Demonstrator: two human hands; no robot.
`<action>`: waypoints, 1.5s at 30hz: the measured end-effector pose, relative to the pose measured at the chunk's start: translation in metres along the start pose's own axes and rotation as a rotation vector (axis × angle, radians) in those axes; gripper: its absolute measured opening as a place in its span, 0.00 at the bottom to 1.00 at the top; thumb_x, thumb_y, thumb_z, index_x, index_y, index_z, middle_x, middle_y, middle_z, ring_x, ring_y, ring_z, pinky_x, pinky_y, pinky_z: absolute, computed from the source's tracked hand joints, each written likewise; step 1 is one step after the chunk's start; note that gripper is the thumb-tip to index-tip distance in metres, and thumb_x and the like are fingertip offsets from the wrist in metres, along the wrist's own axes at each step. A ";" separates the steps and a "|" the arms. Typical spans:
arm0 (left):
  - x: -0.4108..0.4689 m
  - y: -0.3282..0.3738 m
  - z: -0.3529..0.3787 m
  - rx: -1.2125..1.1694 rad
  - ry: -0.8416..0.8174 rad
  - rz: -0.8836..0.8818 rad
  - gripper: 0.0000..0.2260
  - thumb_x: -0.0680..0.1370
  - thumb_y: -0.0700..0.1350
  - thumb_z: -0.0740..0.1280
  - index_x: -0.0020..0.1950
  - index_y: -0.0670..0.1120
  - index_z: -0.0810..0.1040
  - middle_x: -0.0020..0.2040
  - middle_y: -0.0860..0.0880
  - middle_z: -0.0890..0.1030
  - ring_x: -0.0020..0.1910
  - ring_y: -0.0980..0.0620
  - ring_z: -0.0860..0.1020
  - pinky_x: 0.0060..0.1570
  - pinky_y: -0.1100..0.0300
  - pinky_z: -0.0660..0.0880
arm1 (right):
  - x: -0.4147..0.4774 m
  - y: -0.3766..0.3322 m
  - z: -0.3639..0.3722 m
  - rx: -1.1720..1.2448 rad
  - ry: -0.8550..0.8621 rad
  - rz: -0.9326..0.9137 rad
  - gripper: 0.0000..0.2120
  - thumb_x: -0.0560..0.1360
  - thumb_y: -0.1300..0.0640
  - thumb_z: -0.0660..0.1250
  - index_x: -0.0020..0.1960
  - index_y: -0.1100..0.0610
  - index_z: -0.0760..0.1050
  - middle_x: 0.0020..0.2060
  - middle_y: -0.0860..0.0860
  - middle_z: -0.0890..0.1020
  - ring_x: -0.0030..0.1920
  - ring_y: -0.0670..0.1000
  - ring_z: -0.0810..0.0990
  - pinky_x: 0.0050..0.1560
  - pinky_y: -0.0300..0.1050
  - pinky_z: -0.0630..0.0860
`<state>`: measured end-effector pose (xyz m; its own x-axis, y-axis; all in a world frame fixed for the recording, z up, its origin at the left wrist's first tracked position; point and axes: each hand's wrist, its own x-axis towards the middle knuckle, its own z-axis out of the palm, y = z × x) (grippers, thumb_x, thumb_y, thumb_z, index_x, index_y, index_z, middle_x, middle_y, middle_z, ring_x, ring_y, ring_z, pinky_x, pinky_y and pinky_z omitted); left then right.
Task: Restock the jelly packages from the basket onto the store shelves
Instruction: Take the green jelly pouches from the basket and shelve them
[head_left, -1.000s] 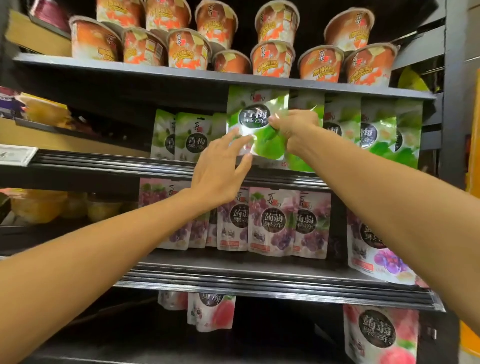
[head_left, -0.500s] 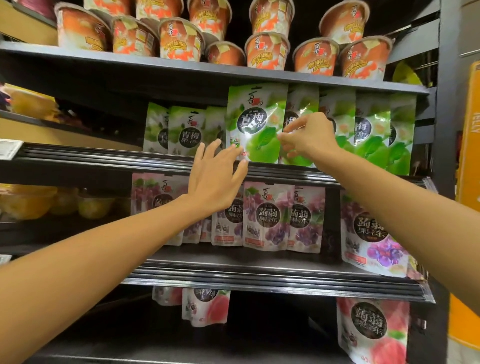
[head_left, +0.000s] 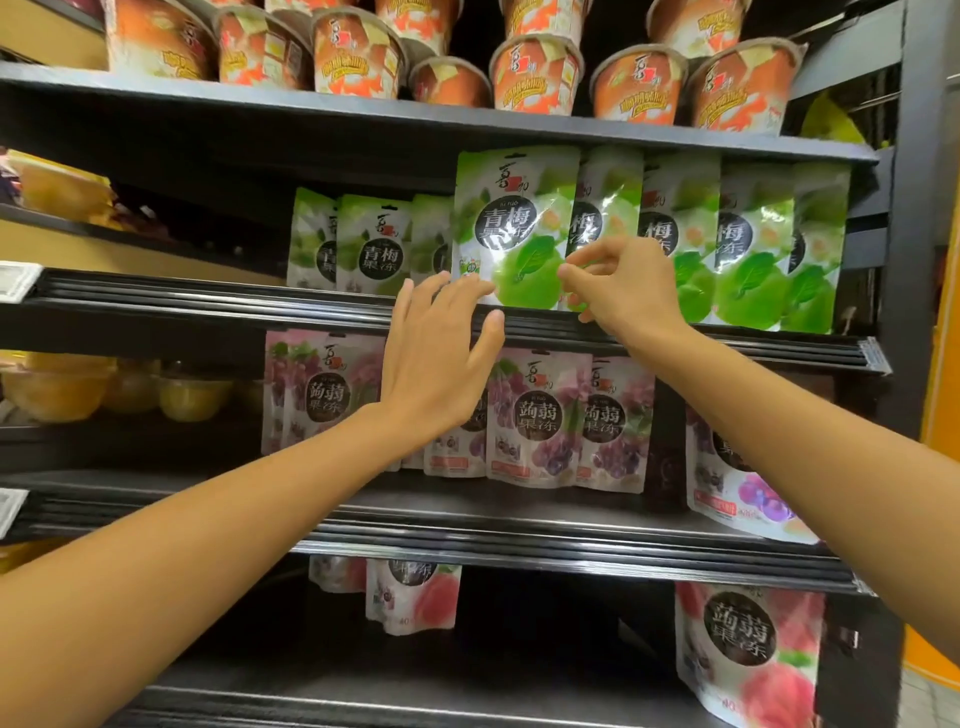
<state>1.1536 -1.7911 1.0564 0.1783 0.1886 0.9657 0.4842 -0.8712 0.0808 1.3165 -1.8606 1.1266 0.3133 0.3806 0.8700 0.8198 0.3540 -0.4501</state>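
Observation:
A green jelly pouch (head_left: 511, 228) stands upright at the front of the middle shelf (head_left: 208, 299), ahead of a row of matching green pouches (head_left: 748, 249). My right hand (head_left: 628, 291) is at its right edge, thumb and forefinger pinching that edge lightly and the other fingers curled. My left hand (head_left: 441, 358) is flat against the shelf's front rail, its straight fingertips touching the pouch's bottom left corner. The basket is out of view.
Orange jelly cups (head_left: 535, 73) fill the top shelf. Purple pouches (head_left: 537, 421) stand on the shelf below, pink pouches (head_left: 748, 654) on the lowest. More green pouches (head_left: 371, 249) sit further back at left. Yellow cups (head_left: 57, 389) are at far left. A dark upright post (head_left: 914, 208) bounds the right.
The green pouch has come down from mid-air to stand on the shelf front. My right hand slid from its middle to its right edge. My left hand rose to its bottom corner.

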 end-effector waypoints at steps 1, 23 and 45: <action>-0.004 0.001 0.000 -0.024 0.035 0.010 0.14 0.82 0.48 0.58 0.65 0.48 0.76 0.65 0.52 0.76 0.70 0.50 0.67 0.74 0.50 0.56 | -0.004 0.000 0.001 0.026 0.008 -0.010 0.02 0.76 0.59 0.69 0.47 0.56 0.80 0.34 0.51 0.84 0.34 0.46 0.83 0.37 0.43 0.82; -0.285 -0.033 -0.045 -0.597 -0.158 -0.719 0.11 0.78 0.33 0.60 0.42 0.45 0.78 0.38 0.55 0.77 0.35 0.64 0.73 0.39 0.71 0.67 | -0.317 0.040 0.078 0.604 -0.395 0.511 0.09 0.77 0.60 0.64 0.42 0.51 0.81 0.30 0.52 0.83 0.27 0.47 0.77 0.23 0.38 0.69; -0.902 -0.067 -0.081 -0.165 -0.754 -1.873 0.10 0.79 0.28 0.59 0.42 0.39 0.72 0.38 0.30 0.74 0.36 0.42 0.69 0.44 0.46 0.70 | -0.942 0.168 0.161 -0.065 -0.630 1.779 0.07 0.79 0.65 0.65 0.47 0.66 0.80 0.37 0.49 0.84 0.36 0.44 0.81 0.42 0.37 0.78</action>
<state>0.8916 -1.9395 0.1999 -0.0786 0.8050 -0.5881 0.4017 0.5655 0.7203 1.0820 -2.0226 0.1995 0.5170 0.4383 -0.7353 -0.1985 -0.7742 -0.6010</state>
